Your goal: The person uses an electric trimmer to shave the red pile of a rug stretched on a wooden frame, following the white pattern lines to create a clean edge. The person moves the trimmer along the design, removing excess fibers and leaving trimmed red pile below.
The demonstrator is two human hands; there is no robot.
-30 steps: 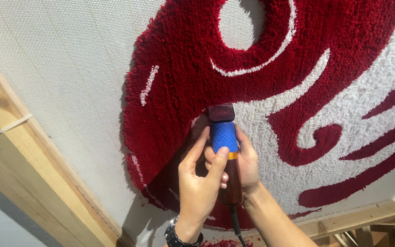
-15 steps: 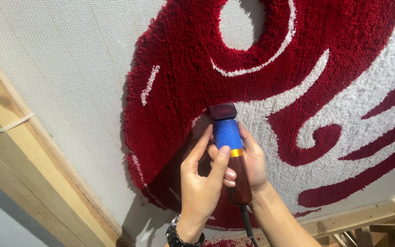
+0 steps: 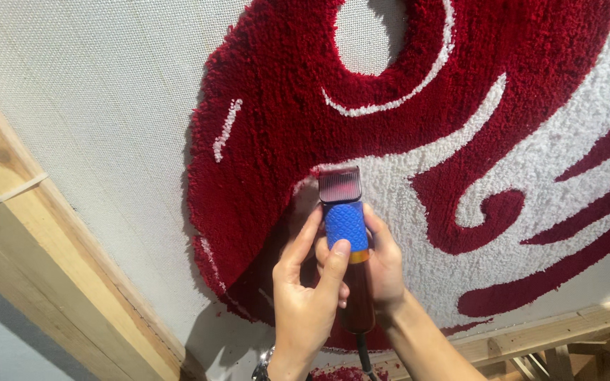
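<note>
A tufted rug in deep red and white pile is stretched on pale backing cloth. Both my hands hold an electric clipper with a blue grip, a dark red body and a dark blade head. My left hand wraps it from the left with the thumb on the blue grip. My right hand supports it from the right. The blade head presses on the pile where red meets white. A cord runs down from the clipper.
A wooden frame beam runs diagonally along the left edge of the cloth. Another wooden rail borders the bottom right. Red fluff lies at the bottom edge. A dark watch or bracelet sits on my left wrist.
The clipper and both hands have slid slightly to the right and downward along the red and white border. The grip is unchanged.
</note>
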